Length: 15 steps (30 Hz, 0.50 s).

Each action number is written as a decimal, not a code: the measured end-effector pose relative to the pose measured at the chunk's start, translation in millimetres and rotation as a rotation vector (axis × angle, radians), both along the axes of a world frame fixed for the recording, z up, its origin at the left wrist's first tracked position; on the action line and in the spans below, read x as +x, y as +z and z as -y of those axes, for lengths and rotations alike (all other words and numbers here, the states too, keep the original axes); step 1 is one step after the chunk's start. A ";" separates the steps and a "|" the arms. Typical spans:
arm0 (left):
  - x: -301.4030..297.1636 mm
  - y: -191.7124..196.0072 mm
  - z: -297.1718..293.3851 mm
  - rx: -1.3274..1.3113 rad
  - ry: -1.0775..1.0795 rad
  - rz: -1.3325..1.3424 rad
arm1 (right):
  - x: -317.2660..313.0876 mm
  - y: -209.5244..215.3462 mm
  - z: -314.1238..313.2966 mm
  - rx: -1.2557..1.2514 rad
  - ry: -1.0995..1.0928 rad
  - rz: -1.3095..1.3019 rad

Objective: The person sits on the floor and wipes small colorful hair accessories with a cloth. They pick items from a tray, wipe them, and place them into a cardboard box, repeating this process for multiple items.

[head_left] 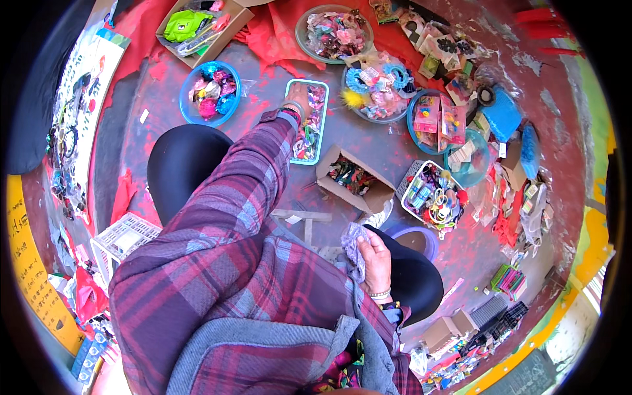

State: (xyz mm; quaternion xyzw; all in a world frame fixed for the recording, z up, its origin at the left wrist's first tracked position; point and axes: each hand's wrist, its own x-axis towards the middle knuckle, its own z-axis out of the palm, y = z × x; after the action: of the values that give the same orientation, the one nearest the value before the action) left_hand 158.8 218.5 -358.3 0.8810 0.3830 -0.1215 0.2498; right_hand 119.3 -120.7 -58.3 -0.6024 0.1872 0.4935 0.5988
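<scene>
My left hand reaches forward into a teal rectangular tray full of small colourful hair accessories. Its fingers lie among the items at the tray's far end, so their grip is hidden. My plaid sleeve runs from the lower left up to that tray. Resting on my right knee, my right hand is closed on a pale grey-purple piece of cloth. Between the two hands stands an open cardboard box of dark hair ties.
On the red-stained floor sit a blue round bowl, a green round dish, a white basket of hair bands, a purple bowl and a white crate. Packets and boxes crowd the right side.
</scene>
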 end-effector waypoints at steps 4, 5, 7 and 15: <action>11.0 -5.3 -6.5 0.038 -0.002 -0.037 | 3.6 0.4 0.1 -0.038 0.001 -0.008; 13.1 -4.1 -7.3 0.017 0.020 -0.030 | 4.6 0.9 0.3 -0.041 0.000 -0.005; 14.4 -9.9 -6.5 0.094 0.117 0.124 | 6.7 1.3 0.0 -0.040 0.000 0.002; 27.9 -18.3 2.2 0.101 0.234 0.173 | 7.2 -1.3 2.8 -0.061 0.009 -0.026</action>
State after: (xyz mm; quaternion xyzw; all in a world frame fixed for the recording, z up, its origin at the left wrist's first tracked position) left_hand 186.7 216.3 -376.6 0.8490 0.4657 0.0040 0.2496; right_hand 126.6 -123.4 -59.6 -0.6147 0.2073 0.4983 0.5752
